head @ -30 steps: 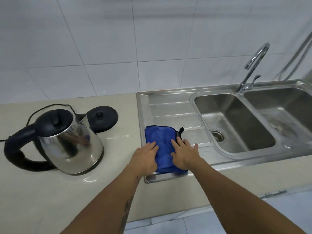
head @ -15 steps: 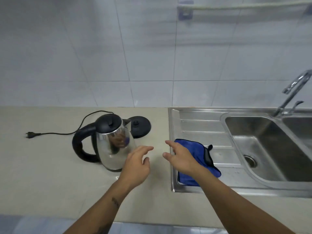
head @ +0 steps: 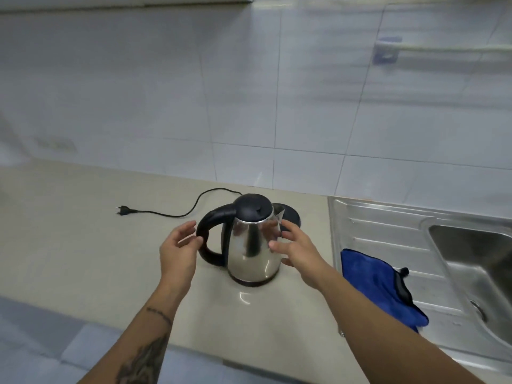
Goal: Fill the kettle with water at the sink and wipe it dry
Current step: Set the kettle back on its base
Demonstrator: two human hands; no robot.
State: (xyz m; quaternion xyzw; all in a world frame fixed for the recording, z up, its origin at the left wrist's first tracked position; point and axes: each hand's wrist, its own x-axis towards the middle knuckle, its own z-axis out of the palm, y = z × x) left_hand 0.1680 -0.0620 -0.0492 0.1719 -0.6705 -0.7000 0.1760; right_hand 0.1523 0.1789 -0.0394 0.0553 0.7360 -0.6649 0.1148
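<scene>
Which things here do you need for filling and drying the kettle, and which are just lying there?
Needed: kettle, sink, blue cloth, left hand, right hand.

Just lying there: kettle base, plug, wall rail.

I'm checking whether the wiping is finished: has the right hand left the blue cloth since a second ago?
Yes. The right hand has gone left, off the blue cloth on the sink drainboard, to beside the kettle.
</scene>
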